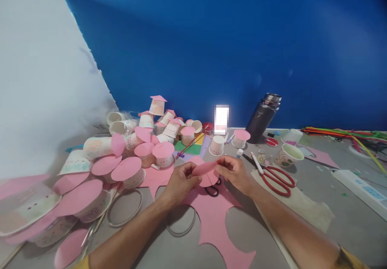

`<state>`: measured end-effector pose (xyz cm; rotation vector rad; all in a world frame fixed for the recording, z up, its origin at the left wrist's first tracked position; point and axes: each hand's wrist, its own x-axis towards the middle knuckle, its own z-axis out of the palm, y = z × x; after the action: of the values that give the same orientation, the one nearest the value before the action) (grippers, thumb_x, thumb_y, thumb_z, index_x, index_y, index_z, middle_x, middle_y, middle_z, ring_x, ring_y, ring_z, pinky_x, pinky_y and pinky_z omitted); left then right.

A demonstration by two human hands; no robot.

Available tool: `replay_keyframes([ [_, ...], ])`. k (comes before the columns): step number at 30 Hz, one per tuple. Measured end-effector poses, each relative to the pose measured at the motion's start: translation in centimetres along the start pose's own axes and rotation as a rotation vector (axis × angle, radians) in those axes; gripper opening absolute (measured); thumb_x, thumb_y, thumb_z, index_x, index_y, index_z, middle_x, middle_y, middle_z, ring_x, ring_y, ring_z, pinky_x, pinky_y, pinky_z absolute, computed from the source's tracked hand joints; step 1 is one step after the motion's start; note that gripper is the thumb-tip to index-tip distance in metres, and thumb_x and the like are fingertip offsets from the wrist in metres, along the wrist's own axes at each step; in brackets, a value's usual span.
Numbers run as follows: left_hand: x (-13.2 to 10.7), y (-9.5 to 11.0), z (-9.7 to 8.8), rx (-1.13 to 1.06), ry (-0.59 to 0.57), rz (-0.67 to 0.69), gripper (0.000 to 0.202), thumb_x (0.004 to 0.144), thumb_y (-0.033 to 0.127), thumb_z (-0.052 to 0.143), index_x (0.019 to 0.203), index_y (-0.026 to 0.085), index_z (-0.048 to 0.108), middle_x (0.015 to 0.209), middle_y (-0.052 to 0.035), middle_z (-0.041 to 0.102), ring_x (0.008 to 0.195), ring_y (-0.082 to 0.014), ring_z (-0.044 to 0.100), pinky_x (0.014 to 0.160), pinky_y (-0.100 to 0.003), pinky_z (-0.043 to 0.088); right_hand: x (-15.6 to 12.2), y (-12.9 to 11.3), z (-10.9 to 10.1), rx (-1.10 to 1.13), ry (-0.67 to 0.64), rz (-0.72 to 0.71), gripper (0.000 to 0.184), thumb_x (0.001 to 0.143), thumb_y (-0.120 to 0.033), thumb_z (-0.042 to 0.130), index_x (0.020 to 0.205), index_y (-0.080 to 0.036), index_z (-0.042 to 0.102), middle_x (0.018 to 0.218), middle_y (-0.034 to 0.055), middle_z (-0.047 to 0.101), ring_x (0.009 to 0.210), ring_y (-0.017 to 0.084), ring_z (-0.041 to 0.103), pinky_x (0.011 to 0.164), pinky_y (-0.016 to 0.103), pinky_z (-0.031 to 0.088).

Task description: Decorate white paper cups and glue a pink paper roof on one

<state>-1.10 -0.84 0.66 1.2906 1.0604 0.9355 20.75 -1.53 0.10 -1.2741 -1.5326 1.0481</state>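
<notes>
Both of my hands meet over the middle of the table and hold one pink paper disc (206, 171). My left hand (180, 181) pinches its left edge with closed fingers. My right hand (235, 173) pinches its right edge and curls the paper upward. Under the disc lies a pair of black-handled scissors (212, 190) on a sheet of pink paper (214, 219) with rounded pieces cut out of it.
Several white paper cups topped with pink discs (132, 171) are heaped at the left. Red scissors (276, 179), a white marker (256, 163), a patterned cup (288, 155), a dark flask (263, 117), coloured sticks (344, 133) and a white power strip (359, 185) lie at the right. A wire ring (124, 207) lies nearby.
</notes>
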Motion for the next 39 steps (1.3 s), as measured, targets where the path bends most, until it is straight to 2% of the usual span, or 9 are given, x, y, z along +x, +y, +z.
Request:
replay_keyframes([
  [3,0.1,-0.4,0.3,0.025,0.005,-0.005,0.009,0.064,0.021,0.068,0.07,0.019,0.061,0.055,0.0067,0.052,0.046,-0.0074,0.038,0.045,-0.021,0.027,0.1,-0.3,0.1,0.003,-0.017,0.03,0.029,0.077,-0.046,0.076,0.077,-0.018,0.067,0.067,-0.0019,0.062,0.057,0.01,0.048,0.054,0.024,0.038],
  [7,0.2,-0.9,0.5,0.03,0.055,-0.003,0.014,0.063,0.019,0.068,0.075,0.02,0.063,0.054,0.0062,0.056,0.044,-0.0083,0.042,0.043,-0.021,0.029,-0.1,-0.3,0.5,0.121,-0.033,0.155,0.033,0.07,-0.045,0.081,0.084,-0.018,0.067,0.06,-0.005,0.06,0.051,0.009,0.045,0.05,0.024,0.036],
  [10,0.1,-1.0,0.5,-0.016,0.025,0.0,0.016,0.064,0.02,0.071,0.077,0.019,0.062,0.054,0.005,0.059,0.045,-0.0099,0.049,0.045,-0.021,0.035,-0.4,-0.1,0.9,0.172,-0.063,0.208,0.037,0.069,-0.043,0.083,0.092,-0.018,0.069,0.068,-0.0021,0.067,0.057,0.011,0.054,0.053,0.024,0.04],
  [15,0.1,-0.7,0.5,-0.096,-0.027,-0.08,0.019,0.067,0.023,0.074,0.081,0.019,0.062,0.053,0.0019,0.063,0.043,-0.0115,0.054,0.045,-0.021,0.038,-0.7,0.1,1.2,0.058,-0.049,0.174,0.032,0.073,-0.038,0.079,0.096,-0.019,0.069,0.077,0.0009,0.073,0.066,0.016,0.064,0.064,0.029,0.048],
  [20,0.1,-0.8,0.5,-0.142,-0.056,-0.136,0.025,0.067,0.023,0.08,0.081,0.019,0.061,0.05,0.0025,0.061,0.039,-0.0103,0.052,0.043,-0.021,0.038,-0.9,-0.2,1.5,-0.024,-0.033,0.145,0.03,0.075,-0.037,0.076,0.097,-0.02,0.067,0.077,0.0001,0.073,0.066,0.016,0.064,0.065,0.029,0.049],
  [24,0.2,-1.0,0.2,-0.21,-0.058,-0.21,0.033,0.063,0.025,0.085,0.088,0.018,0.064,0.054,0.004,0.06,0.039,-0.0079,0.049,0.04,-0.018,0.033,-1.0,-0.2,1.2,-0.018,-0.055,0.134,0.037,0.079,-0.049,0.075,0.1,-0.019,0.069,0.074,0.0012,0.072,0.061,0.015,0.059,0.059,0.028,0.045],
  [28,0.4,-0.8,-0.1,-0.287,-0.026,-0.181,0.037,0.061,0.025,0.087,0.09,0.015,0.066,0.059,0.0029,0.062,0.043,-0.0062,0.049,0.04,-0.017,0.029,-1.0,-0.2,1.0,0.114,-0.103,0.167,0.05,0.083,-0.067,0.07,0.088,-0.017,0.07,0.076,0.0044,0.073,0.055,0.011,0.052,0.055,0.027,0.041],
  [31,0.4,-0.4,-0.1,-0.298,0.0,-0.152,0.035,0.061,0.026,0.085,0.087,0.015,0.065,0.058,0.0042,0.059,0.044,-0.0053,0.047,0.04,-0.016,0.029,-1.1,-0.7,1.3,0.188,-0.171,0.199,0.055,0.079,-0.073,0.071,0.081,-0.017,0.07,0.075,0.0049,0.072,0.054,0.01,0.048,0.053,0.027,0.038],
  [39,-0.1,-0.5,0.6,-0.205,-0.003,-0.09,0.032,0.063,0.023,0.078,0.092,0.019,0.064,0.056,0.0065,0.057,0.046,-0.008,0.049,0.045,-0.019,0.034,-1.6,-1.5,2.5,0.129,-0.162,0.207,0.036,0.078,-0.05,0.073,0.063,-0.02,0.06,0.06,0.0003,0.063,0.056,0.012,0.05,0.056,0.026,0.039],
])
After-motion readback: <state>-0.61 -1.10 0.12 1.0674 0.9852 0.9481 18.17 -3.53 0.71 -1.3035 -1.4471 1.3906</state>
